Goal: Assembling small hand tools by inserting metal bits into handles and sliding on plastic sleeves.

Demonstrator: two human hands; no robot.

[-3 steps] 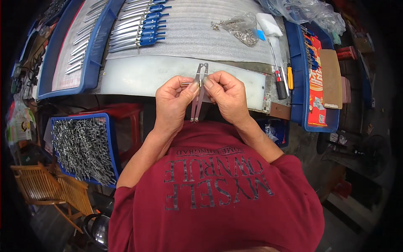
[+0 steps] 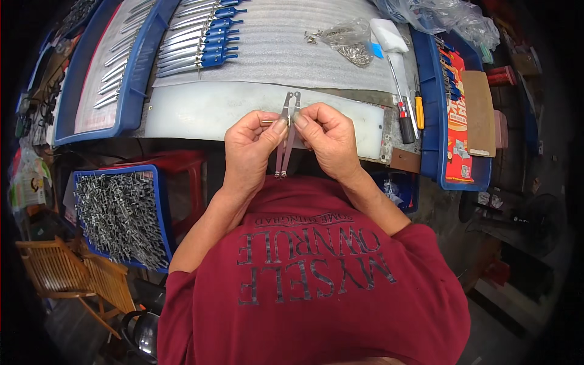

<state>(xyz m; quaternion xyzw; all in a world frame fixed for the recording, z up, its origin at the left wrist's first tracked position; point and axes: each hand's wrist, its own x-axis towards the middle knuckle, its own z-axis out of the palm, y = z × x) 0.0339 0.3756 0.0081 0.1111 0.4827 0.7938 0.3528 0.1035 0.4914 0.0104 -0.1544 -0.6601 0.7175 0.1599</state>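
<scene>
Just past my shirt front, both hands grip a pair of long, slim grey metal strips (image 2: 288, 152), joined or held together near their middle. The upper ends, with small holes, spread slightly apart; the lower ends point toward my body. My left hand (image 2: 250, 141) pinches the left strip between thumb and fingers. A short brass-coloured pin (image 2: 266, 122) sticks out sideways at those fingertips. My right hand (image 2: 333, 139) is closed on the right strip, thumb on top. My fingertips hide how the strips and pin meet.
A pale board (image 2: 201, 112) lines the bench's front edge. Beyond it lie several blue-ended silver tools (image 2: 216, 58) and a bag of small metal parts (image 2: 356, 53). Screwdrivers (image 2: 419, 112) lie right, beside a blue tray (image 2: 431, 121). Lower left stands a crate of metal pieces (image 2: 121, 216).
</scene>
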